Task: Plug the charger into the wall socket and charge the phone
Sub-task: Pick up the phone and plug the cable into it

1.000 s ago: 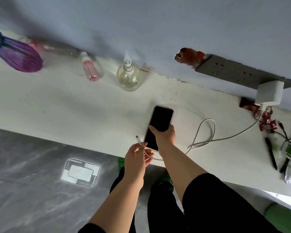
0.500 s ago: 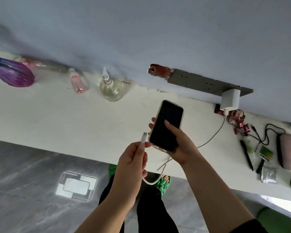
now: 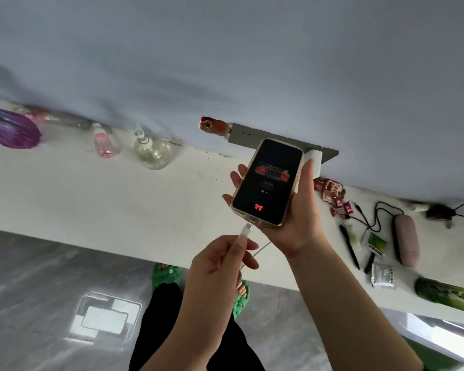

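My right hand [image 3: 298, 215] holds a phone [image 3: 268, 183] in a clear case above the white counter, screen lit and facing me. My left hand [image 3: 220, 266] pinches the white cable plug [image 3: 245, 231], whose tip sits at the phone's bottom port. The white cable [image 3: 260, 250] runs under my right hand. The white charger brick [image 3: 312, 162] sits in the grey wall socket strip [image 3: 252, 135], mostly hidden behind the phone and my thumb.
On the white counter [image 3: 91, 199] stand a purple vase [image 3: 11, 128], a pink bottle [image 3: 103, 143] and a clear bottle [image 3: 150, 152] at the left. Right of the phone lie red sweets [image 3: 332, 195], a black pen [image 3: 348, 246], a pink case [image 3: 406, 243] and a green cylinder [image 3: 450, 294].
The phone has risen and tilted upright in my right hand, and its screen has lit up. My left hand has brought the cable plug up to the phone's bottom port.
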